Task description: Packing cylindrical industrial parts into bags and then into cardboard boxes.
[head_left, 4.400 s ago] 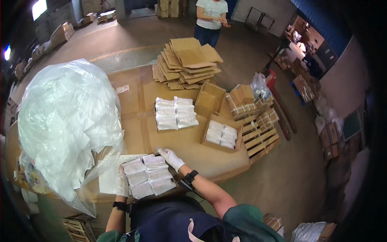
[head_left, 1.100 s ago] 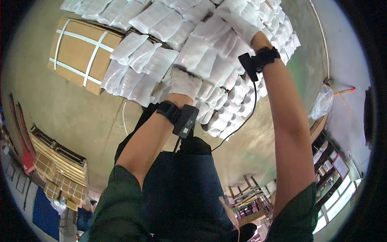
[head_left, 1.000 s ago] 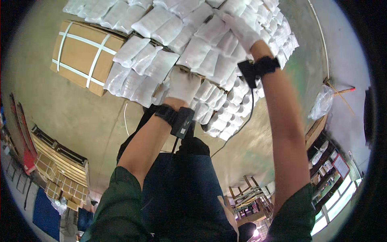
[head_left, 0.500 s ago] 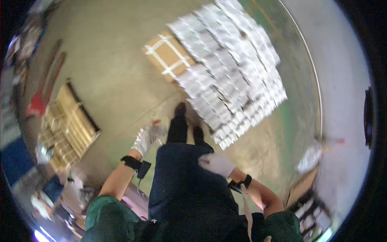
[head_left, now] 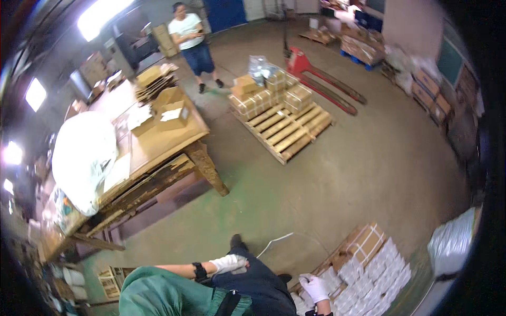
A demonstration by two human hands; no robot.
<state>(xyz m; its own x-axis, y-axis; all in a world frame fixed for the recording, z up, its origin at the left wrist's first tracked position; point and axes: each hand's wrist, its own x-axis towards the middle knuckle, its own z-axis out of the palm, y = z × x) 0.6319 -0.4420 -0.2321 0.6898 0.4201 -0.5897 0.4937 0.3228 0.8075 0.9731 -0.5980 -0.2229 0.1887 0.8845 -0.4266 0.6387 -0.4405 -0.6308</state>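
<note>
My left hand [head_left: 230,264], in a white glove with a dark wristband above it, is in front of my dark clothing. Its fingers are curled inward; what they hold, if anything, is too small to make out. My right hand [head_left: 314,287], also in a white glove, hangs at the lower right with fingers loosely bent and nothing visible in them. Behind and beside it lie rows of white-wrapped packages [head_left: 375,284] on the floor. A brown carton [head_left: 366,243] with white straps adjoins them. A thin white strap [head_left: 274,242] lies on the floor beyond my feet.
On the left stands a wooden table [head_left: 174,141] with open cartons and a large white bag [head_left: 84,152]. Ahead are a wooden pallet [head_left: 287,131] with strapped boxes, a red pallet jack [head_left: 321,79] and a standing person [head_left: 190,37]. A silvery bag [head_left: 450,242] is at right.
My view has swung up and left, bringing the table, pallet and person into sight. The white packages now appear at the lower right. My left hand has come in against my dark clothing.
</note>
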